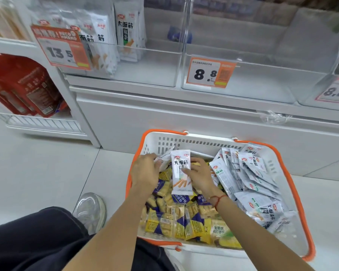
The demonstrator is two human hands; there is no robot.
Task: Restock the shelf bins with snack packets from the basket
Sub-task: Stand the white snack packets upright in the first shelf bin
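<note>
At the upper left of the frame, a clear shelf bin (pixel 125 61) is seen partly stocked with upright white packets (pixel 126 34), behind a price tag reading 13.5 (pixel 60 48). To its right, a second bin (pixel 252 79) tagged 8.8 (pixel 210 72) appears to hold almost nothing. Lower in the frame, a white basket with orange handles (pixel 204 142) is set on the floor, filled with yellow-and-blue packets (pixel 176 218) at the centre and white ones (pixel 249 173) on the right.

The left hand (pixel 145 173) is curled over white packets at the basket's far left; its grip seems to be closed on them, though the fingers are mostly hidden. Just beside it, a single white packet (pixel 181 173) is held upright, pinched by the right hand (pixel 200 177) along its right edge.

The gathering step is judged to be in hand. For the next move, the gathered white packets would need to be lifted up to the upper-left bin holding the matching product and stood upright there.
</note>
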